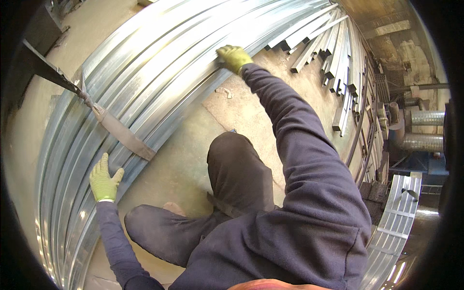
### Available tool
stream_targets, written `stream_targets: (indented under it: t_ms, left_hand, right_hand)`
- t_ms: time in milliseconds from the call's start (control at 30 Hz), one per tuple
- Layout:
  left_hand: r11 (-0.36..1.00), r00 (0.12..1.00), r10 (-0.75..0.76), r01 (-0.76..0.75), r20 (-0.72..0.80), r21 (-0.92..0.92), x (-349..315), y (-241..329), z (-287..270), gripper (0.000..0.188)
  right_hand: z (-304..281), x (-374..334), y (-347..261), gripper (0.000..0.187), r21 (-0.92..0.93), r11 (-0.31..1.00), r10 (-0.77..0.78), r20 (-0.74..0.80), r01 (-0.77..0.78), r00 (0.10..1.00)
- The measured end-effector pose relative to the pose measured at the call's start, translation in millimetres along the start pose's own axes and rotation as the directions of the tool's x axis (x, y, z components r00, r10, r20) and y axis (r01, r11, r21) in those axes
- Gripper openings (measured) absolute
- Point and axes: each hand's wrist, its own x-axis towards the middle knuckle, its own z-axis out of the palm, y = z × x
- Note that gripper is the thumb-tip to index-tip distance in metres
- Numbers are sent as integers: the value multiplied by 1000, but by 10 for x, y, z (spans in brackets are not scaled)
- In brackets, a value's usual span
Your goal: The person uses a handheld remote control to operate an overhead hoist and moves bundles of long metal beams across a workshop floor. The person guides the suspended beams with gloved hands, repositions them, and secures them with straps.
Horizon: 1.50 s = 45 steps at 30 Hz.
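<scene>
A large bundle of long, shiny galvanized metal profiles (159,82) lies in front of me, bent into a curve by the lens. A grey-brown strap (123,133) crosses over it. My left hand (104,180), in a yellow-green glove, lies on the near profiles just below the strap, its fingers stretched and the thumb apart. Farther up, my right hand (234,58), in a matching glove, reaches over the near edge of the bundle. Its fingers curl onto the outermost profile there; the thumb is hidden.
Loose square metal tubes (333,58) lie fanned out on the floor at the far right. Another strapped bundle of profiles (396,217) stands at the right, near ribbed silver ducts (425,130). My bent knees (239,164) are close to the main bundle, above the concrete floor (193,145).
</scene>
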Motion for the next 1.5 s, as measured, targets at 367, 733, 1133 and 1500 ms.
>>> stream_targets:
  t_ms: [367,733,1133,1500]
  left_hand:
    - [995,992,102,-100,-80,28,-72,-96,248,77]
    - [990,999,-27,23,-26,-138,340,517,-323,63]
    - [949,928,281,-306,-243,-71,515,1480,-508,76]
    - [948,976,215,-202,-24,245,1814,3462,560,101]
  right_hand:
    - [-30,-292,-1187,52,133,852,-473,-221,507,853]
    - [66,22,61,42,83,985,-164,155,153,974]
    - [420,54,415,62,-125,987,89,-85,-99,992]
    - [291,-675,-195,48,598,768,351,-96,-228,932]
